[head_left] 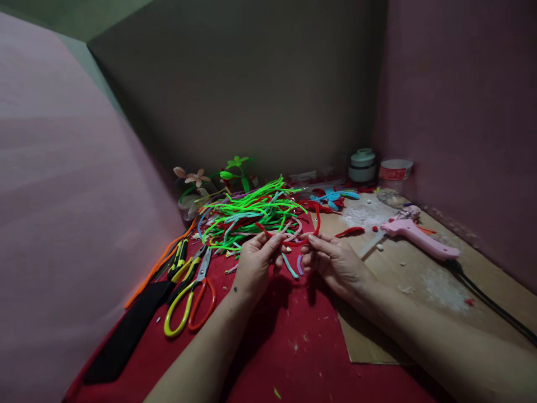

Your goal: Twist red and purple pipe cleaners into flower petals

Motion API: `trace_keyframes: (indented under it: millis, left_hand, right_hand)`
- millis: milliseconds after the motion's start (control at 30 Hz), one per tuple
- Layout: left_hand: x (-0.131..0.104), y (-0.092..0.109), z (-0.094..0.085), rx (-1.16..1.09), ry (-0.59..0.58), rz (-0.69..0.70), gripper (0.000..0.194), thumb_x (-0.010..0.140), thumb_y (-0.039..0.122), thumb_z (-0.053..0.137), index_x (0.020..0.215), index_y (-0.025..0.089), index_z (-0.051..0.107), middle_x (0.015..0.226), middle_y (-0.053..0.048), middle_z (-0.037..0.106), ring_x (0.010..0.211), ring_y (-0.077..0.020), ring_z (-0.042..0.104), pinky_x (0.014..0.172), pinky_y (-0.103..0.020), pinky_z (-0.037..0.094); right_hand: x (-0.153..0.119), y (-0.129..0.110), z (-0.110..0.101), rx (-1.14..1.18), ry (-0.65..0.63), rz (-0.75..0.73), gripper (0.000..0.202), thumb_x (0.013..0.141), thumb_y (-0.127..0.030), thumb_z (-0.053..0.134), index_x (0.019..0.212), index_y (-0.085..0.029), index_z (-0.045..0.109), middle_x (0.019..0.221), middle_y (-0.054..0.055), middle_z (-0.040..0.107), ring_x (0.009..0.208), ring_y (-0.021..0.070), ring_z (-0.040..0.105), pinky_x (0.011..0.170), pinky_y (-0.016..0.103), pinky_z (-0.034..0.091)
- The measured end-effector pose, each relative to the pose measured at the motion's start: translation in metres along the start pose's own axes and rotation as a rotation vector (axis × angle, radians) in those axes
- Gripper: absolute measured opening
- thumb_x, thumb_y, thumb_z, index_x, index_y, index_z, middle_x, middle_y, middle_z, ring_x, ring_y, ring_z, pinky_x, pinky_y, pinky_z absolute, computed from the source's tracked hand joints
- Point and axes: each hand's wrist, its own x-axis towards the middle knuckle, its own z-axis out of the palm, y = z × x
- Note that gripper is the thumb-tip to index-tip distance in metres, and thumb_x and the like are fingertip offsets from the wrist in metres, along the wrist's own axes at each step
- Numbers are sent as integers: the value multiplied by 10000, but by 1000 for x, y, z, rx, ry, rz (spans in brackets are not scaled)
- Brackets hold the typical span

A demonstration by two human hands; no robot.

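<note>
Apparently, the thin red fuzzy stem (318, 221) needs support from two sides: the left hand (257, 260) pinches one part between thumb and finger, and the right hand (338, 263) pinches another, above the red-covered bench (289, 358). The pile of stems (251, 215) lies just beyond, probably for easy reach. The pink glue gun (413, 232) rests on a board (377, 336), which perhaps protects the bench from drips.

Red table (293, 352): scissors (201, 280) & pliers (193, 268) on L, stem pile (254, 215) at back. Board (405, 274) R w/ glue gun (423, 238).
</note>
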Motion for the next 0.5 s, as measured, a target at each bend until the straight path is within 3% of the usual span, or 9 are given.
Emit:
trace_keyframes:
  millis: [267,500]
  left_hand:
    - [-1,-4,0,-32,-88,-19,195,733,294,629,848,140,598,579,37,548,387,-31,427,357,-150,306]
    - [-6,-1,4,130,-154,-74,199,757,314,597,845,136,583,536,34,533,400,-50,437,373,-158,327]
  right_hand:
    - [2,3,0,-36,8,-20,227,621,-255,727,751,-116,602,602,15,618,450,85,541,437,210,451]
    - [1,5,-1,-79,-35,-25,232,633,-259,722,762,-116,592,613,14,624,450,81,543,445,213,469]
